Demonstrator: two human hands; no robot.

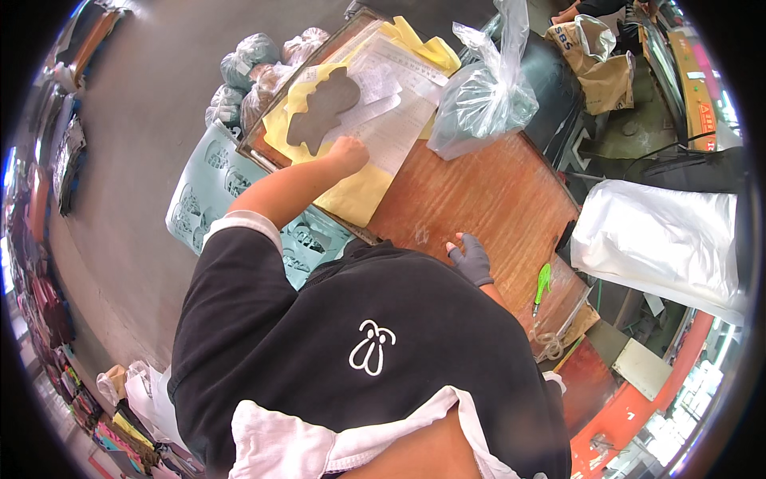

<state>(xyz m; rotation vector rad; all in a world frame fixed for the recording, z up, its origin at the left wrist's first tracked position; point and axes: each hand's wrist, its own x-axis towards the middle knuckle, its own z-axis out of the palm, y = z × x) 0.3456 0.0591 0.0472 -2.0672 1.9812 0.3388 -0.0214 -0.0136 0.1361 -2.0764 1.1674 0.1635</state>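
Note:
My left hand (349, 156) is closed in a fist over the white printed sheets (391, 132) on the table. Whatever its fingers may hold is hidden. Just beyond it lie flat grey-brown cut pieces (323, 108) with wavy outlines, on yellow paper (351, 195). My right hand (471, 259), in a grey glove with bare fingertips, hangs low at the near edge of the wooden table (471, 191). Its thumb and fingertips are apart, with nothing seen between them. A green-handled tool (543, 281) with a thin tip lies to its right.
A knotted clear plastic bag (485, 100) stands at the table's far right. Several filled bags (254, 60) sit on the floor beyond the left edge. A blue printed sheet (211, 188) overhangs at left. A silvery-white package (658, 243) and brown paper sack (598, 68) are at right.

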